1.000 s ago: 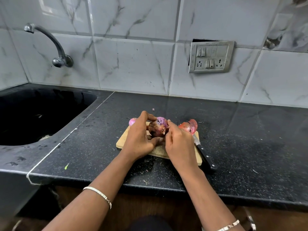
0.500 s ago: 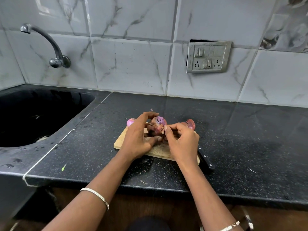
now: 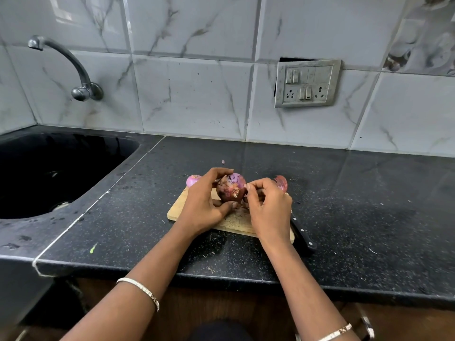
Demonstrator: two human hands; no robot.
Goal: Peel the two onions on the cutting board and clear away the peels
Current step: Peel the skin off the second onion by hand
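- Since a second ago, the right hand [image 3: 269, 210] is curling from a flatter pose into a pinch at the right edge of the onion [image 3: 231, 187]; the onion is staying put in the left hand [image 3: 205, 205].
- Onion, skin mostly still on, is sitting over the middle of the cutting board [image 3: 177, 212]; cannot tell if it is touching the wood.
- Left grip is wrapping the onion, fingers over the top and thumb underneath.
- Right grip is closing thumb and forefinger on the onion's skin, other fingers curled in.
- Small pink onion piece [image 3: 193, 180] is lying at the board's far left corner, behind the left hand.
- Reddish piece [image 3: 281, 182] is peeking out behind the right hand; onion or peel, cannot tell.
- Knife [image 3: 304, 233] is lying just beside the board's right edge, handle toward the person.
- Board is resting on the black surface [image 3: 344, 205]; sink [image 3: 49, 173] and tap [image 3: 73, 67] at left, switch plate [image 3: 306, 82] on the wall.
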